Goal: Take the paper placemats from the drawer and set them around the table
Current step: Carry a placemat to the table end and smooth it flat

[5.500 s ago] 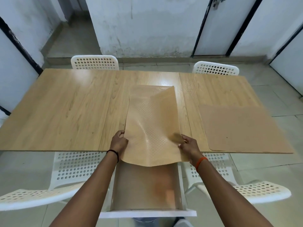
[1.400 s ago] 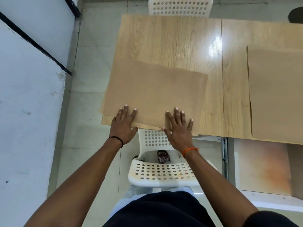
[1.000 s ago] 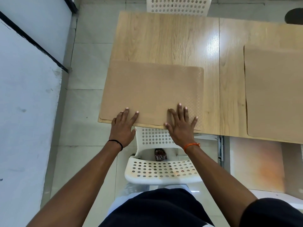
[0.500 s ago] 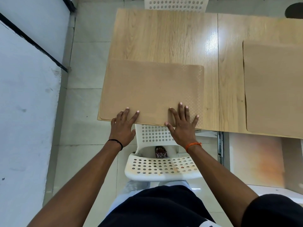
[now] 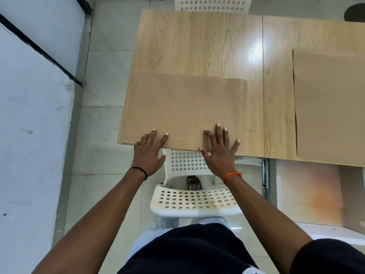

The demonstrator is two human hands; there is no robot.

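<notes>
The placemat (image 5: 183,111) lies flat at the tabletop (image 5: 197,42) corner, flush with its near edge. Left hand (image 5: 148,153) and right hand (image 5: 218,153) press it with spread fingers, no grip curled round it. It looks thin, light and slidable, best lifted by an edge.

I'm in a plain dining room, likely in a home. My wooden table (image 5: 197,42) is laid with 2 paper placemats (image 5: 183,109), white perforated plastic chairs (image 5: 194,202) are tucked at it, the floor (image 5: 106,80) is pale tile and the whitewashed wall (image 5: 29,135) is scuffed.
</notes>
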